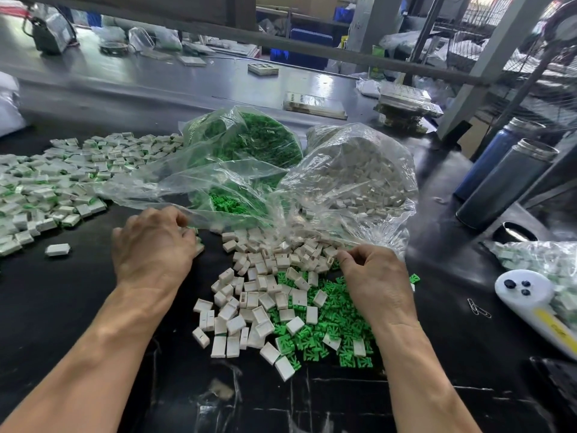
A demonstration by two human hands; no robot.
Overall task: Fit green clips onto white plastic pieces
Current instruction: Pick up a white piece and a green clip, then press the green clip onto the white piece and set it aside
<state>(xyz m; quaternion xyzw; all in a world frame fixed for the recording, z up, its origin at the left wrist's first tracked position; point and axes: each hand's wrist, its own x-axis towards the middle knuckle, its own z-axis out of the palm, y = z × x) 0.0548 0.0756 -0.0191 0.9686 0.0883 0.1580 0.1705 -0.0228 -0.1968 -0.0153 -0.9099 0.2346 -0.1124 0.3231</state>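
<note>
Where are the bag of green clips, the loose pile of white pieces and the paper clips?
bag of green clips point(249, 142), head view, on the clear plastic over the clips.
loose pile of white pieces point(249, 304), head view, middle of the pile.
paper clips point(477, 309), head view, on the wire loops.

Soft, even daylight falls from beyond the hands, from the upper right, leaving pale glare on the grey table point(156, 85) and sheen on the clear bags point(359, 170) just above the hands. Shadows are faint. Frame edges bend with wide-angle distortion, and the far background blurs.
</note>
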